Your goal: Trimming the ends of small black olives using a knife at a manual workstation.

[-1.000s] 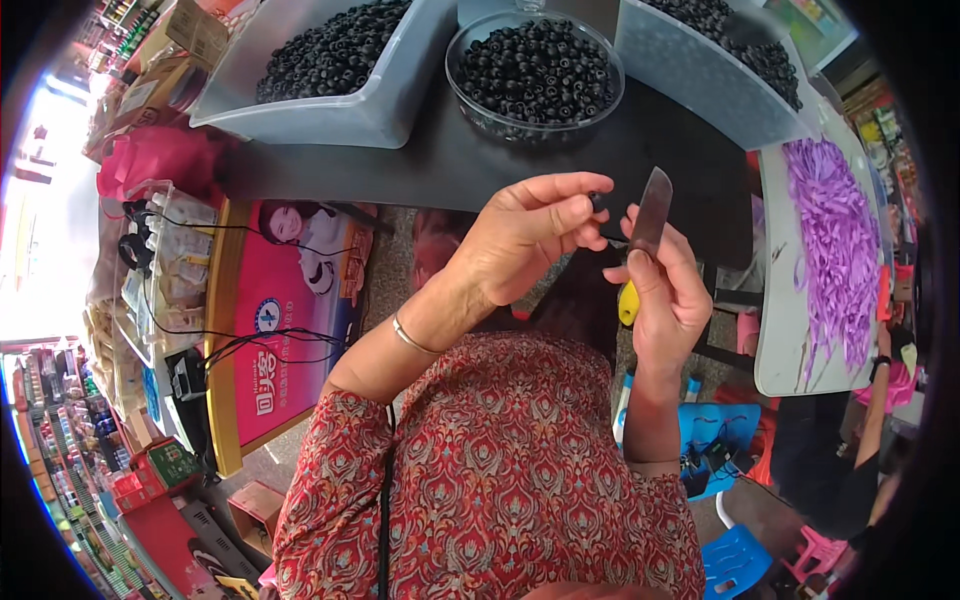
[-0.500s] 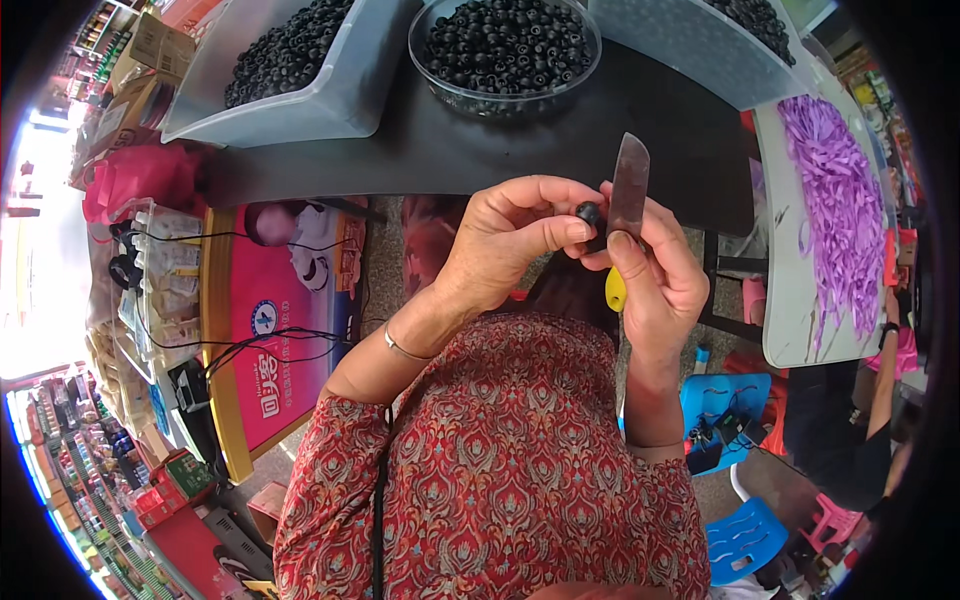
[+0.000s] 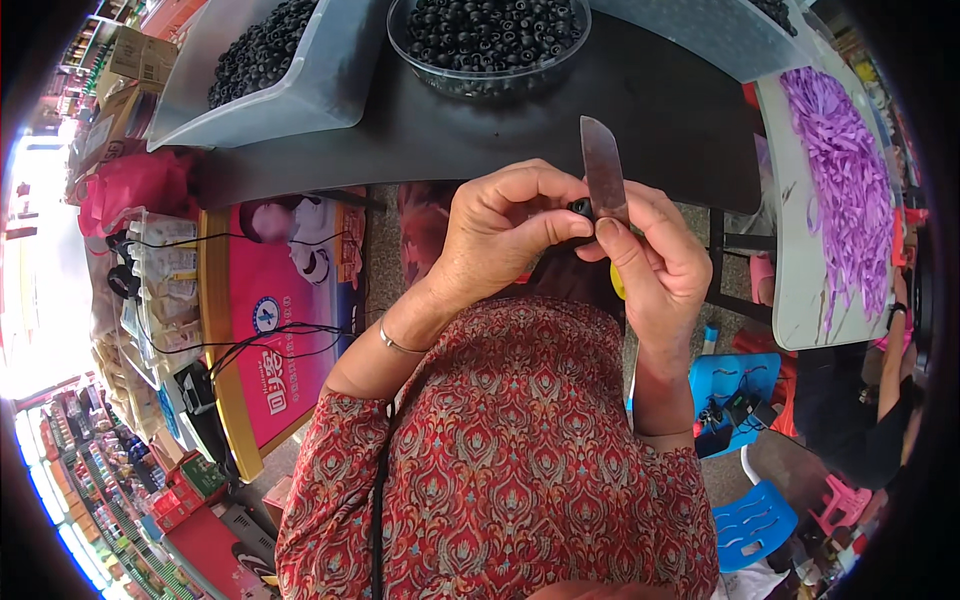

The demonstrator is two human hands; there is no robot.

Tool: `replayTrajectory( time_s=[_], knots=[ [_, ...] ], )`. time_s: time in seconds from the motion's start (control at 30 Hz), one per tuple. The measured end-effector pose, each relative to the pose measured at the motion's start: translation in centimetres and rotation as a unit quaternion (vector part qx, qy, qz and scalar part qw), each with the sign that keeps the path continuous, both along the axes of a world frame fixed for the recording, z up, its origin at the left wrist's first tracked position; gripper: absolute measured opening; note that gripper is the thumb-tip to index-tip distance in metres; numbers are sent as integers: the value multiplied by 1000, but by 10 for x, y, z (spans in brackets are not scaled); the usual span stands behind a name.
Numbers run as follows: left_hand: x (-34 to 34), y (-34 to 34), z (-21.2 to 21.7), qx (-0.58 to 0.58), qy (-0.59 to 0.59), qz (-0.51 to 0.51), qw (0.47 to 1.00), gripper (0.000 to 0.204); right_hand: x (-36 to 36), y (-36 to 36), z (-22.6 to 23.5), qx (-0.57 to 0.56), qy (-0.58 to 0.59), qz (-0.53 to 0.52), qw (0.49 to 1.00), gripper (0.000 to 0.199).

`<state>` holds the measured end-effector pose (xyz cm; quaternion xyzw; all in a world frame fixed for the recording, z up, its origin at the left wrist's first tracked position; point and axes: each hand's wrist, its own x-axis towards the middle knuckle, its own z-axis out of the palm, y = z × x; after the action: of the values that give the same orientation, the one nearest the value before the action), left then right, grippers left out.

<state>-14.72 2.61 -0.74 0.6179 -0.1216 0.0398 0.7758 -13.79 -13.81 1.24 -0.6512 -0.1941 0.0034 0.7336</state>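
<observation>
My left hand (image 3: 490, 235) pinches a small black round piece with a hole (image 3: 581, 207) between thumb and fingertips. Closed around a knife (image 3: 603, 165), my right hand (image 3: 665, 262) keeps the broad, rusty-looking blade pointing up and away from me. Part of a yellow handle (image 3: 617, 279) shows below the right fingers. The blade is right beside the black piece; whether its edge touches is hidden by the fingers. Beyond my hands, a clear round bowl (image 3: 480, 80) holds many similar black pieces.
The black table (image 3: 470, 150) lies ahead, with a translucent bin (image 3: 335, 75) of black pieces at left and another bin (image 3: 700, 40) at right. A pale table (image 3: 800, 300) at right bears purple strips (image 3: 845, 180). Blue chairs (image 3: 745, 525) and a co-worker's arm (image 3: 895, 350) are lower right.
The knife blade has shifted left, now tilting over the black piece. Both hands have come closer together. The bowl and bins sit higher in the picture as the view shifts.
</observation>
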Motion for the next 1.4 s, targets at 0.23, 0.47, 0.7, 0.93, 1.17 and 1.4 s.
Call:
replayTrajectory(
  time_s=[0.23, 0.47, 0.7, 0.93, 1.17, 1.4],
  knots=[
    [-2, -3, -2, -58, 47, -13, 997, 21, 12, -10, -12, 7, 47, 46, 998, 22],
    [-1, -1, -9, -28, 18, 15, 999, 20, -2, 0, -1, -8, 7, 18, 1000, 21],
    [-4, 3, -11, -79, 57, -25, 995, 22, 9, -4, -12, -6, 58, 45, 997, 19],
    [-1, 1, -17, -68, 41, -4, 997, 23, 2, -3, -6, 25, 60, 43, 997, 20],
    [-2, 5, -22, -58, 25, -12, 998, 20, 5, 3, -13, 4, 12, 23, 1000, 20],
    [-2, -1, -21, -126, 35, -28, 991, 20, 7, -1, -9, 21, 46, 31, 998, 18]
  ],
)
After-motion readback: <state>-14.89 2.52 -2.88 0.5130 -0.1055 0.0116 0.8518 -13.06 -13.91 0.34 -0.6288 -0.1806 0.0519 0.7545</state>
